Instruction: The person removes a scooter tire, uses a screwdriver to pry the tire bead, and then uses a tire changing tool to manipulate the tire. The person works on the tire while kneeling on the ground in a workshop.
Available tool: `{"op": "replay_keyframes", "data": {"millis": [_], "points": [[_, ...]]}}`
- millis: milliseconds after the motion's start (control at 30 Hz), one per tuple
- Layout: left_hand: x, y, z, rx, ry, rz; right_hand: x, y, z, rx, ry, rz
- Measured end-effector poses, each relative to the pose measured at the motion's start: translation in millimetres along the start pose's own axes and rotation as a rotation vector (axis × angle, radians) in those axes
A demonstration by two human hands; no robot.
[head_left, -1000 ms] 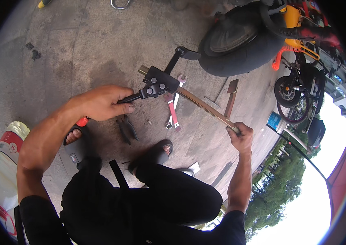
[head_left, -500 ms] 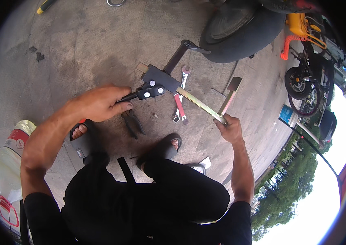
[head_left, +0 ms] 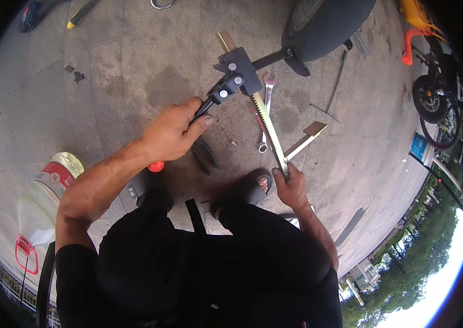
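My left hand is wrapped around the black lever of a tyre bead breaker. A red ball knob ends that lever, below my palm. With its fingers closed, my right hand grips the near end of the toothed bar, by the brass-coloured arm with a flat pad. The bar runs up through a black sliding head, whose dark hooked arm reaches right, overlapping the view of the tyre. Contact with the tyre I cannot tell. Below the tool, a combination wrench and black-handled pliers lie on the pavement.
A thin metal T-bar lies right of the wrench. On the left stands a clear jug with a red handle. A yellow-tipped tool lies at the far left. A motorcycle wheel stands at the right.
The bead breaker has turned so its bar stands steeper, the head moving up and right. My left hand has moved right with the lever. The whole view has shifted too.
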State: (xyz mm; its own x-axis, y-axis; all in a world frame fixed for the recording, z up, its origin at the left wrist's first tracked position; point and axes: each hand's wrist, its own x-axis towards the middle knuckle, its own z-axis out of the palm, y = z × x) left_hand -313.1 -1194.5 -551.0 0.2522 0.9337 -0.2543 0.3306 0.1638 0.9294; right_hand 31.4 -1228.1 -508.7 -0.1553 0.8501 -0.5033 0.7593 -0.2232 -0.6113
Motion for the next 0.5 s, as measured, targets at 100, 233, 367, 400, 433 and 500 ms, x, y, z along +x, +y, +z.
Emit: {"op": "replay_keyframes", "data": {"millis": [100,233,367,400,433,500], "points": [[-5,2,11,-0.158,-0.063,-0.033,-8,11,7,0.004,-0.015,-0.024],[0,34,9,-0.166,-0.117,-0.334,-3,13,-11,-0.160,-0.059,-0.062],[-1,66,60,-0.725,0.147,-0.361,-4,-7,-4,-0.083,-0.049,-0.093],[-3,67,65,-0.772,0.140,-0.214,-2,-10,-5,-0.092,-0.066,-0.113],[-5,62,66,-0.746,0.092,-0.173,0,-13,-8,-0.105,-0.085,-0.135],[-20,39,52,-0.645,-0.057,-0.314,10,-13,-26,-0.204,-0.015,-0.123]]}}
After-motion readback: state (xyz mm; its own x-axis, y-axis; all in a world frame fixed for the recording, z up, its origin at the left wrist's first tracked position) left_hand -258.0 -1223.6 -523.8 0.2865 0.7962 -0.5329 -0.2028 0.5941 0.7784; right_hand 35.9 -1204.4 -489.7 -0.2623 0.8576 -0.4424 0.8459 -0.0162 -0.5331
